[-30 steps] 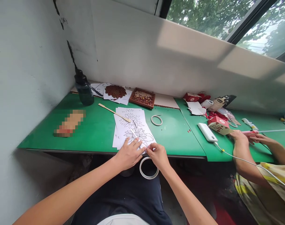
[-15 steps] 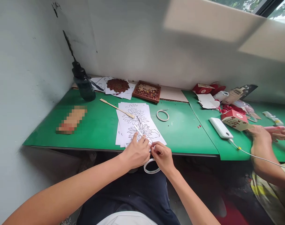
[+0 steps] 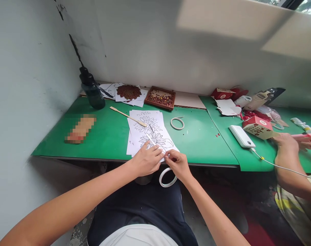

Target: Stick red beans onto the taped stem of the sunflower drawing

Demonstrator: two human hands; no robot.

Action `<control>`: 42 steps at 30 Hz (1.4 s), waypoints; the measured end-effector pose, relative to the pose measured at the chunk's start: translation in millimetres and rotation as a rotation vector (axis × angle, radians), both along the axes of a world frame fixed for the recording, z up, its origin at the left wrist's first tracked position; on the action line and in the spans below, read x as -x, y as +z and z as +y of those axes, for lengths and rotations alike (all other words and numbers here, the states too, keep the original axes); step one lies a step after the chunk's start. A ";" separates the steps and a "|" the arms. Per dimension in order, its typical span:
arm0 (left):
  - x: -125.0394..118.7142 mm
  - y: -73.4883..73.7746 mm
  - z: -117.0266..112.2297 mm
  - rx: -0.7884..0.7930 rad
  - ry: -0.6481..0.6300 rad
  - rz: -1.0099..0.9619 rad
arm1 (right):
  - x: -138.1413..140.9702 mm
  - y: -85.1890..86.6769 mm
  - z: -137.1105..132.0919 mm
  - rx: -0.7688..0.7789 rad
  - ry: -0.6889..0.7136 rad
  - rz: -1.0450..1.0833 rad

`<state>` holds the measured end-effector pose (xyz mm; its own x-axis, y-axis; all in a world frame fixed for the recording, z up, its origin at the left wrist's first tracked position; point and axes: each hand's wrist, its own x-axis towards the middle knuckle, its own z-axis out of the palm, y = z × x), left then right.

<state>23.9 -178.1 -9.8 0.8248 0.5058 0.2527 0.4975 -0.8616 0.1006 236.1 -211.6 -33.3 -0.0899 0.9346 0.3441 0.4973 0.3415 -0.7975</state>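
My left hand [image 3: 148, 160] lies over the lower part of a paper with a flower line drawing [image 3: 151, 119], its fingers stretched out and pressing on the sheet. A narrow white strip of tape [image 3: 150, 138] runs diagonally on the drawing and passes under those fingers. Close beside it at the paper's lower edge, my right hand [image 3: 178, 163] is closed in a pinch on the tape. From there a roll of white tape [image 3: 163, 184] hangs below the table edge, in front of my lap. The fingertips of both hands nearly meet.
A wooden stick [image 3: 124, 115] lies across the papers. A second tape roll [image 3: 177, 123] lies to the right. Behind are a bean tray [image 3: 173, 102], a pile of brown seeds [image 3: 129, 92] and a dark bottle [image 3: 92, 94]. At right, a co-worker's hand [image 3: 287, 141] works near a white power bank [image 3: 241, 136].
Both hands stay at the paper's lower edge with the tape between them. The hanging roll has swung slightly right. The view has shifted a little.
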 end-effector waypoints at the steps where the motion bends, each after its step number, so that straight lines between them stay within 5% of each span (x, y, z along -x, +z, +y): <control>1: 3.6 -1.3 0.5 0.011 -0.007 -0.013 | 1.8 0.2 -1.3 0.001 -0.024 0.005; 22: 3.8 -6.0 -0.1 -0.041 -0.020 0.021 | 25.6 2.7 -20.2 0.315 -0.401 0.172; 25: -2.0 -5.5 -0.4 -0.087 -0.009 0.040 | 23.4 0.8 -19.7 0.271 -0.374 0.159; 31: -16.4 -1.4 -1.6 -0.175 -0.014 0.096 | 8.2 -6.3 -15.5 -0.012 -0.093 -0.030; 36: -15.9 3.5 -1.8 -0.157 -0.030 0.109 | 7.7 -2.7 -22.1 -0.014 0.040 -0.052; 38: -10.9 3.4 -1.9 -0.136 -0.036 0.106 | 7.2 3.2 -29.3 -0.034 0.015 -0.016; 42: 0.3 -0.2 -3.9 -0.074 -0.046 0.064 | -1.7 8.1 -49.4 0.019 -0.246 0.292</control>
<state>23.7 -181.9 -10.0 0.8624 0.4490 0.2340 0.4608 -0.8875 0.0047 237.8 -261.0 -25.2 0.2374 0.9225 0.3045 0.3139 0.2238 -0.9227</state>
